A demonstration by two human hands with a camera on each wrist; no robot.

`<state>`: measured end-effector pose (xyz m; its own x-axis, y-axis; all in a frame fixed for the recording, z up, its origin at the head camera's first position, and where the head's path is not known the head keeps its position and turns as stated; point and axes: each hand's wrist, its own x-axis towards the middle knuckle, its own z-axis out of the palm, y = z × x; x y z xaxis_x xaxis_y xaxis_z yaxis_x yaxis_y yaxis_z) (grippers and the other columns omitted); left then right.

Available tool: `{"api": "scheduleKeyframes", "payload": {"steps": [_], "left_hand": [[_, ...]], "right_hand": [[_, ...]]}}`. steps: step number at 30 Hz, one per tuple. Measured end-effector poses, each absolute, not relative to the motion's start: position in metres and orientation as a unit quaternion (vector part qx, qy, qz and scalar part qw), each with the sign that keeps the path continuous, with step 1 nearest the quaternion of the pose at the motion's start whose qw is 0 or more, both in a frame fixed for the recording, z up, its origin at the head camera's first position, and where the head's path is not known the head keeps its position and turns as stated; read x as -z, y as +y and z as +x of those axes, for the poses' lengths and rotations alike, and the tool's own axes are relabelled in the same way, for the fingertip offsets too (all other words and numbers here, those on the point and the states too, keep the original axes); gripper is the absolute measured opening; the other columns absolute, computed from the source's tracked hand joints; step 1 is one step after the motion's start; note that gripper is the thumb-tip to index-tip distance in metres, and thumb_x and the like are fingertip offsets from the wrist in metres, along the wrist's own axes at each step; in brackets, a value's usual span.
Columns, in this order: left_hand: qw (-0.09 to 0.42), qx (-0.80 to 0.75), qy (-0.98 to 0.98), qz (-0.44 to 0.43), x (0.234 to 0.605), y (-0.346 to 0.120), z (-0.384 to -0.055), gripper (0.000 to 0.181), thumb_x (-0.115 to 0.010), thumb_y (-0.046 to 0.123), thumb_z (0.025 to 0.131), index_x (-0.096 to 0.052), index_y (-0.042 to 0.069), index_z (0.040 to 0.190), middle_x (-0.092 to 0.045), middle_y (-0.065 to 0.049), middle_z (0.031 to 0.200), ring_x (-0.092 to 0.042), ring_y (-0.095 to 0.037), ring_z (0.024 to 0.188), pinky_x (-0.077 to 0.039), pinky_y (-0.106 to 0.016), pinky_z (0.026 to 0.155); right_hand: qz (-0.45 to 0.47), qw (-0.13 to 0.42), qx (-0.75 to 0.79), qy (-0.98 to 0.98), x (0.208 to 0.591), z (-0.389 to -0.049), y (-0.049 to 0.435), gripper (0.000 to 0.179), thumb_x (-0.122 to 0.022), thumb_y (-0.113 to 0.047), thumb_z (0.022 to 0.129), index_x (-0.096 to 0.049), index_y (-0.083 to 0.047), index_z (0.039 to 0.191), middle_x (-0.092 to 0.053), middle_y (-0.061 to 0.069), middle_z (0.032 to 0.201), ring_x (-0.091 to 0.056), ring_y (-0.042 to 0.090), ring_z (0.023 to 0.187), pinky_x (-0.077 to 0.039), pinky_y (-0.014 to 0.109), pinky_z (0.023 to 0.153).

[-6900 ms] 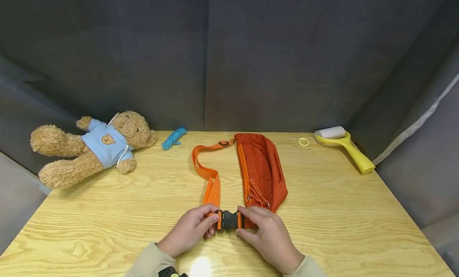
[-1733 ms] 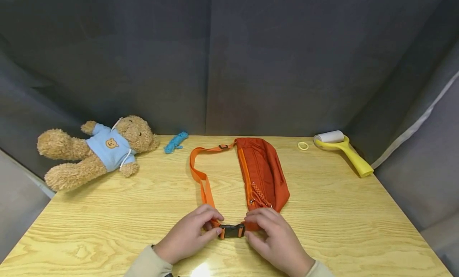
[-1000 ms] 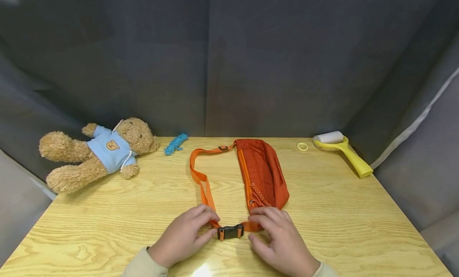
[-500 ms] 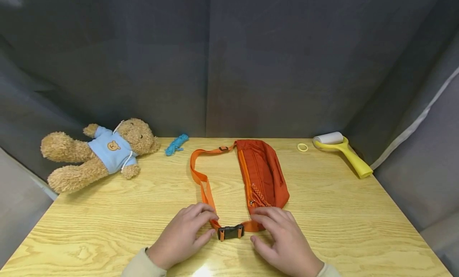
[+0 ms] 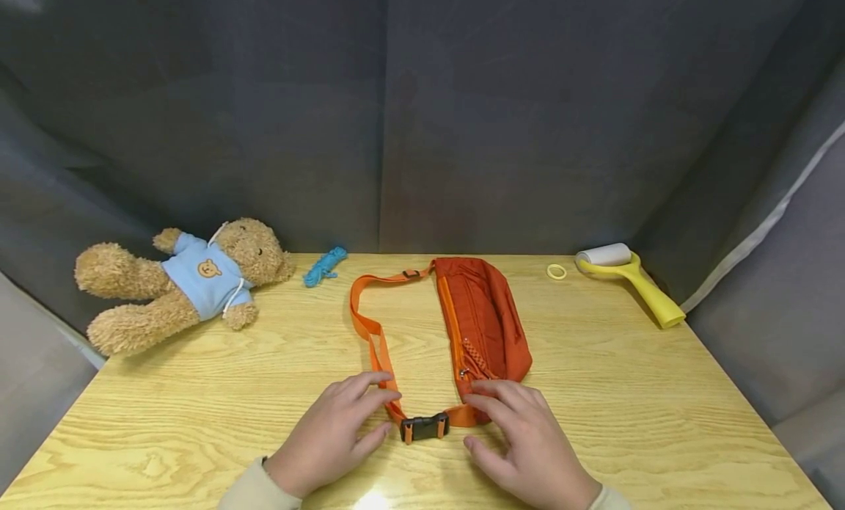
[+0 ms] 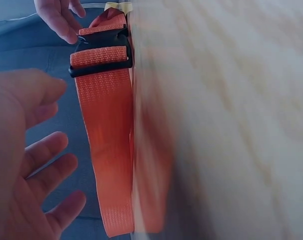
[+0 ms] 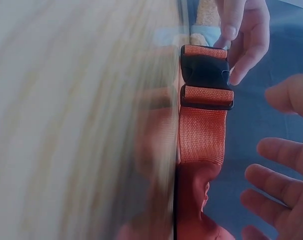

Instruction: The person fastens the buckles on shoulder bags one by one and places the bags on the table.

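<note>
A red-orange waist bag [image 5: 485,312] lies on the wooden table, its orange strap [image 5: 363,323] looping out to the left. At the front, the black side-release buckle [image 5: 425,427] is fastened, both halves joined. My left hand [image 5: 337,429] hovers left of the buckle with relaxed, spread fingers and holds nothing. To the buckle's right, my right hand [image 5: 524,440] is likewise relaxed, its fingertips over the bag's lower end. In the left wrist view, a gap shows between the left fingers [image 6: 51,170] and the strap. The right wrist view shows the right fingers [image 7: 274,182] apart from the webbing.
A teddy bear [image 5: 205,271] in a blue top lies at the back left, near a bundle of blue cord [image 5: 325,266]. At the back right are a yellow ring [image 5: 557,271] and a yellow-handled lint roller [image 5: 634,275]. Dark curtains [image 5: 462,114] stand behind the table.
Earlier both hands gripped the buckle, whose halves had a wider gap; now it is closed and lies on the table. Both hands have let go and drawn slightly apart.
</note>
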<state>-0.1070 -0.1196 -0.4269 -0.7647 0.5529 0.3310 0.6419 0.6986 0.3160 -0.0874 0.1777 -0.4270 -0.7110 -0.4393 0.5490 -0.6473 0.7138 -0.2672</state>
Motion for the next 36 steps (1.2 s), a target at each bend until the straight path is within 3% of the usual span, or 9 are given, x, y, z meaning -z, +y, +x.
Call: {"api": "scheduleKeyframes", "payload": {"steps": [25,36], "left_hand": [[0.135,0.183,-0.911,-0.344,0.428,-0.128,-0.105,0.050,-0.074,0.032,0.092,-0.060,0.021,0.138,-0.045,-0.004,0.153,-0.050,-0.023,0.133,-0.041,-0.050,0.108],[0.123,0.165,-0.915,-0.347,0.427,-0.134,-0.102,0.059,-0.074,0.035,0.092,-0.054,0.024,0.146,-0.034,0.001,0.160,-0.039,-0.020,0.143,-0.036,-0.055,0.111]], "right_hand": [[0.298,0.224,-0.206,-0.905,0.427,-0.085,0.186,0.052,-0.082,-0.036,0.077,-0.069,-0.016,0.124,-0.059,-0.001,0.134,-0.054,0.020,0.122,-0.041,0.046,0.096],[0.291,0.201,-0.184,-0.917,0.425,-0.083,0.188,0.063,-0.081,-0.042,0.080,-0.064,-0.016,0.134,-0.052,-0.003,0.145,-0.050,0.023,0.130,-0.040,0.049,0.099]]}}
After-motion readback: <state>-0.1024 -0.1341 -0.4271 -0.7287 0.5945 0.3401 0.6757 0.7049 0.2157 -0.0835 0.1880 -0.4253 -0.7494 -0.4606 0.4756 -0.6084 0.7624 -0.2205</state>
